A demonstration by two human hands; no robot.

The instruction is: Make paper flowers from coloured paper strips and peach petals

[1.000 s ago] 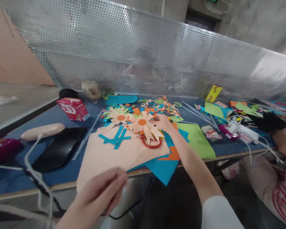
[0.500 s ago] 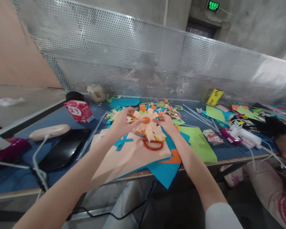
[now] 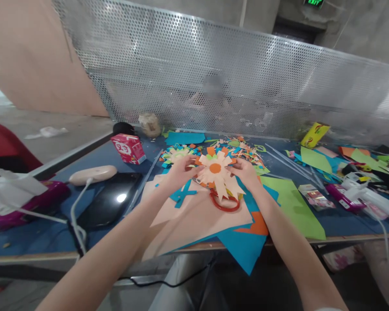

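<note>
A layered paper flower (image 3: pixel 206 176) with peach and orange petals and an orange round centre is held up between my hands. My left hand (image 3: pixel 181 173) pinches its left edge, and my right hand (image 3: pixel 245 172) grips the petals on its right side. Below the flower, red-handled scissors (image 3: pixel 225 204) lie partly covered on a peach paper sheet (image 3: pixel 207 220). Crossed blue paper strips (image 3: pixel 182 194) rest on that sheet near my left wrist. Behind my left hand sits another fringed paper flower (image 3: pixel 178 153).
Colourful paper scraps (image 3: pixel 243 151) cover the back of the table. To the left are a black phone (image 3: pixel 110 198), a white power bank (image 3: pixel 92 174) and a pink box (image 3: pixel 129 148). Green paper (image 3: pixel 290 207) and a small card pack (image 3: pixel 316 197) lie right. A perforated metal screen (image 3: pixel 168 77) stands behind.
The view has turned left, so the table's contents appear shifted right. Both hands still hold the flower, now facing me more squarely. The other person's hand at the right has left the view.
</note>
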